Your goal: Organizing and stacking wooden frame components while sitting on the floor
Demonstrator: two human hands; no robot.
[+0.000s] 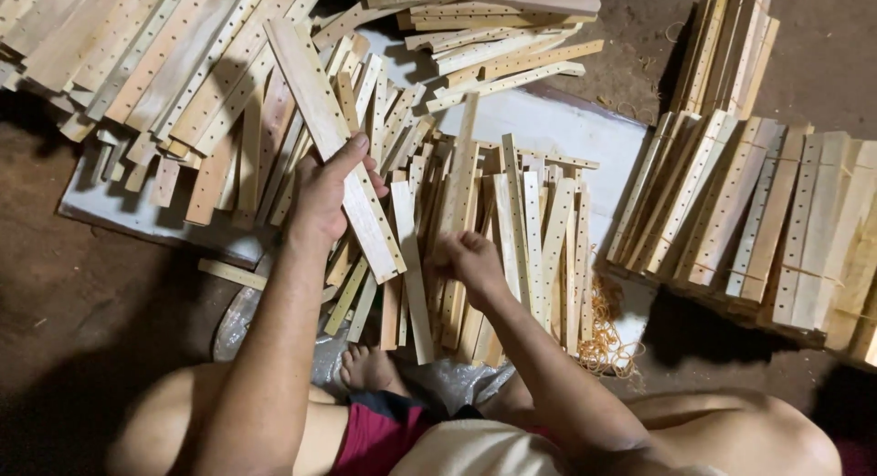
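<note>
My left hand point(329, 191) grips a wide, flat wooden slat point(315, 101) with a row of small holes along it; the slat runs diagonally from upper left down to lower right, past my fingers. My right hand point(468, 259) is closed on the lower end of a narrow wooden slat point(463, 165) that stands out of the loose heap point(530, 229) in front of me. Both hands are over this heap of pale perforated slats lying on a white sheet point(566, 129).
A big pile of wider slats point(155, 65) fills the upper left. Tied bundles of slats point(758, 220) are stacked at the right. Yellow rubber bands point(605, 334) lie on the brown floor near my right knee. My bare foot point(370, 366) rests below the heap.
</note>
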